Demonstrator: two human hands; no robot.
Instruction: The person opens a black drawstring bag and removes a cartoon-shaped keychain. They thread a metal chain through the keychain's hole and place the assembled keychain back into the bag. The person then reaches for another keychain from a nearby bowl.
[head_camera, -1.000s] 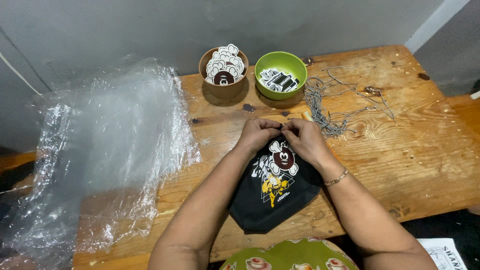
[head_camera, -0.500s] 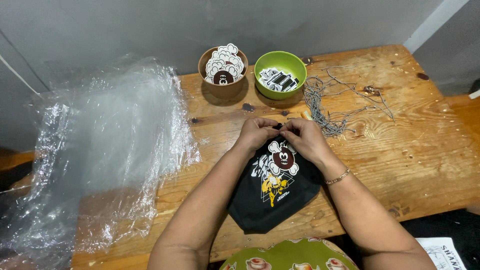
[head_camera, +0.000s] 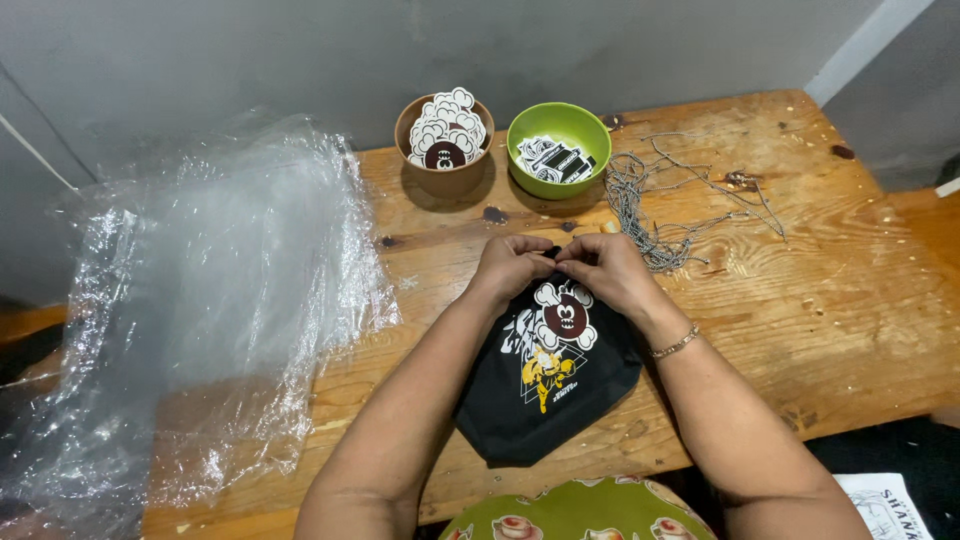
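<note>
Black cloth pouch with a printed cartoon picture in white, dark red and yellow (head_camera: 545, 375) lies flat on the rough wooden table (head_camera: 820, 300), directly in front of the person. Both hands meet at its top edge. The left hand (head_camera: 510, 265) pinches this edge with the fingertips pressed together on the cloth, and the right hand (head_camera: 605, 268) does the same just beside it, so the two hands touch each other. A thin gold-coloured bracelet (head_camera: 675, 345) sits on the right wrist.

Behind the hands stand two bowls near to each other: a round brown bowl filled with white cloud-shaped stickers (head_camera: 445, 140) and a round green bowl holding black and white stickers (head_camera: 560, 150). To the right of the green bowl lies a loose tangle of thin grey cords (head_camera: 650, 205), close to the right hand. On the left side of the table spreads a big crumpled sheet of clear plastic film (head_camera: 200, 300), well apart from the pouch.
</note>
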